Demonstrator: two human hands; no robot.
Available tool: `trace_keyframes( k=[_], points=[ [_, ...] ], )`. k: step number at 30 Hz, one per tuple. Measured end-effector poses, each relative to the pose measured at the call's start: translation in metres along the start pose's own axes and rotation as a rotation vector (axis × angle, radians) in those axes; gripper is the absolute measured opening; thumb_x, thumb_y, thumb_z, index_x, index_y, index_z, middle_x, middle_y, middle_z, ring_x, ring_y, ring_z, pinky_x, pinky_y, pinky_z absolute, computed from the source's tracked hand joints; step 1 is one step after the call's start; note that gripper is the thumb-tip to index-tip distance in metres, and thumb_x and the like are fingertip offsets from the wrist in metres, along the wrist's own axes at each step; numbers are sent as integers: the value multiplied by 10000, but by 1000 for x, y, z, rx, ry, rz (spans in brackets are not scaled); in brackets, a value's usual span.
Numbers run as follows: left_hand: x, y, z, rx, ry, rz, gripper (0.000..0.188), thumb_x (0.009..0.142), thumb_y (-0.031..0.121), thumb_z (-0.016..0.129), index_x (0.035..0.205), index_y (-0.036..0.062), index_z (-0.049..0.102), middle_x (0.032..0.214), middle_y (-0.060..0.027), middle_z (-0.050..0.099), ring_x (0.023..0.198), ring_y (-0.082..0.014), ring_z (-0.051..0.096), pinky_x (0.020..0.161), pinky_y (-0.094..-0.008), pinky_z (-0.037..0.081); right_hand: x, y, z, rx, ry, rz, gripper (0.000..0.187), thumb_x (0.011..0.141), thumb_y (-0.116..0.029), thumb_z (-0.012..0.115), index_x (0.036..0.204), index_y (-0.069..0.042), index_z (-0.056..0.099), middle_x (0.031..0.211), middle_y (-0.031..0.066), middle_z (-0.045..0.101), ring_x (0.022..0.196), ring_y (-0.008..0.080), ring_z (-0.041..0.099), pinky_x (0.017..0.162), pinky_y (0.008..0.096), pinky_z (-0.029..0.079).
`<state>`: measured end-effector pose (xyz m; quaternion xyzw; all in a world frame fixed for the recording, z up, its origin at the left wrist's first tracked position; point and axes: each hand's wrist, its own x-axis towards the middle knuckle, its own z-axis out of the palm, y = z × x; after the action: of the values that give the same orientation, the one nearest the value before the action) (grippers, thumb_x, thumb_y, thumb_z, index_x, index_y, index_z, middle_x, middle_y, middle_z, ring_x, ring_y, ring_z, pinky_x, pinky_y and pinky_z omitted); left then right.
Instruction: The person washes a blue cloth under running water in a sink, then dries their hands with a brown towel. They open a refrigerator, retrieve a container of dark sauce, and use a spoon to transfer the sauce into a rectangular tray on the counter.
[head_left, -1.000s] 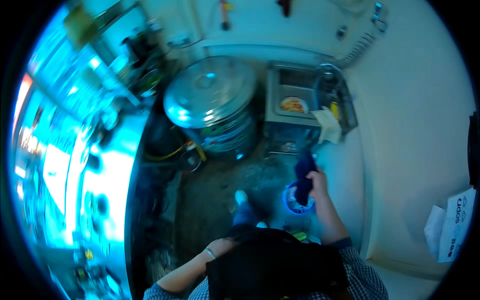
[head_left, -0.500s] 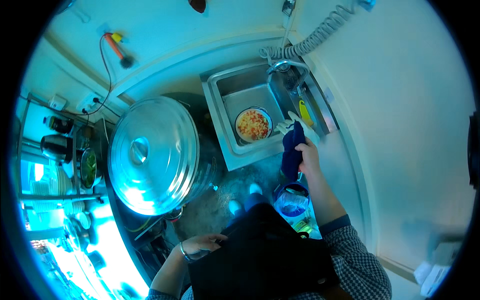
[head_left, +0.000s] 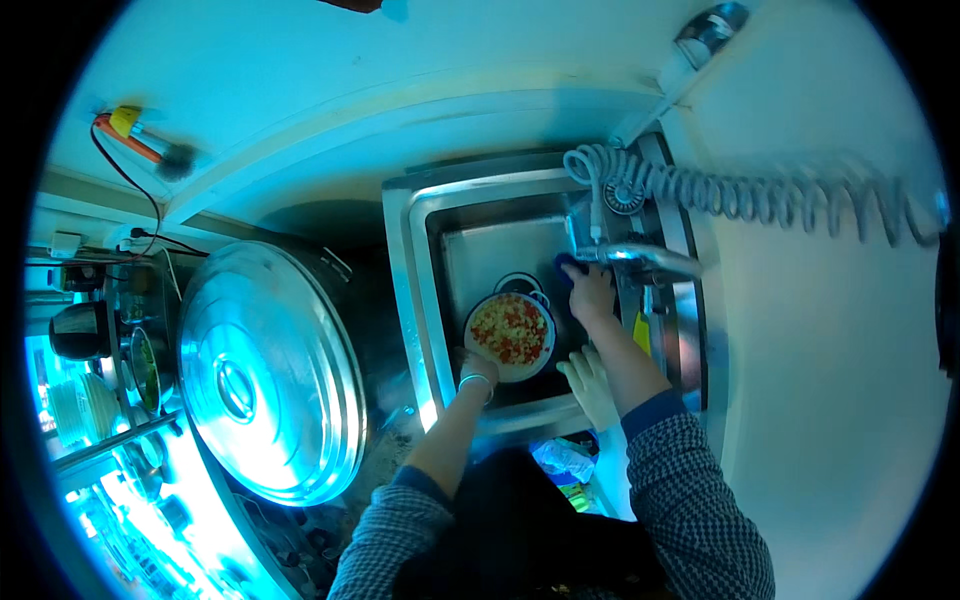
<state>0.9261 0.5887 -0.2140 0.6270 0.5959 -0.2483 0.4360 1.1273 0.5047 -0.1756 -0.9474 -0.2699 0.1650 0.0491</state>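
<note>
A round pale bowl [head_left: 507, 371] of diced red and yellow food [head_left: 512, 330] sits in the steel sink [head_left: 408, 300]; a ring-like handle shows at its far side. My left hand [head_left: 478, 368], wearing a bracelet, is closed at the bowl's left rim, its fingertips partly hidden. At the sink's right side, below the tap [head_left: 650, 260], my right hand [head_left: 592, 292] has its fingers on a dark blue cloth [head_left: 564, 270], most of which is hidden. Beneath my right forearm, a whitish rubber glove [head_left: 592, 388] hangs over the sink's near right edge.
Left of the sink stands a large lidded metal pot [head_left: 290, 380]. A coiled grey hose [head_left: 740, 195] runs along the right wall. Shelves with stacked plates [head_left: 82, 410] are at far left. A bag-lined bin [head_left: 565, 460] is beneath the sink's near edge. An orange-handled brush [head_left: 140, 145] hangs on the wall.
I have come closer to the sink. My left hand has moved from beside my body to the bowl's rim. My right hand has carried the blue cloth down into the sink.
</note>
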Motion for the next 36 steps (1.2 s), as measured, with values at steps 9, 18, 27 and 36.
trace_keyframes(
  k=[9, 18, 27, 36],
  points=[
    [21, 12, 10, -475, -232, -210, 392, 827, 103, 462, 1195, 4, 368, 1088, -224, 520, 866, -299, 596, 705, -359, 517, 32, 9, 39, 120, -573, 168, 354, 791, -100, 495, 1098, -259, 576, 1232, 119, 414, 1132, 339, 370, 922, 456, 352],
    [-59, 8, -71, -371, 20, 199, 361, 743, 125, 470, 1073, -21, 485, 993, -227, 569, 945, -336, 554, 811, -372, 440, 39, 48, 40, 1122, -370, 389, 513, 656, 68, 416, 1120, -102, 552, 1108, 116, 531, 1017, 242, 492, 876, 312, 386],
    [-26, 70, -211, -858, 116, 278, 270, 763, 59, 471, 1005, -58, 493, 807, -164, 600, 576, -223, 612, 501, -301, 512, 32, 30, 64, 1179, -306, 225, 551, 645, 51, 469, 1162, -130, 526, 1116, 102, 512, 985, 217, 500, 844, 296, 407],
    [54, 104, -233, -939, 23, 233, 310, 808, 126, 468, 1076, -21, 415, 904, -152, 540, 724, -242, 588, 513, -333, 542, 4, -37, 49, 598, -51, 9, 460, 710, -80, 593, 1158, -160, 525, 1134, 171, 505, 992, 315, 512, 836, 334, 412]
  ],
)
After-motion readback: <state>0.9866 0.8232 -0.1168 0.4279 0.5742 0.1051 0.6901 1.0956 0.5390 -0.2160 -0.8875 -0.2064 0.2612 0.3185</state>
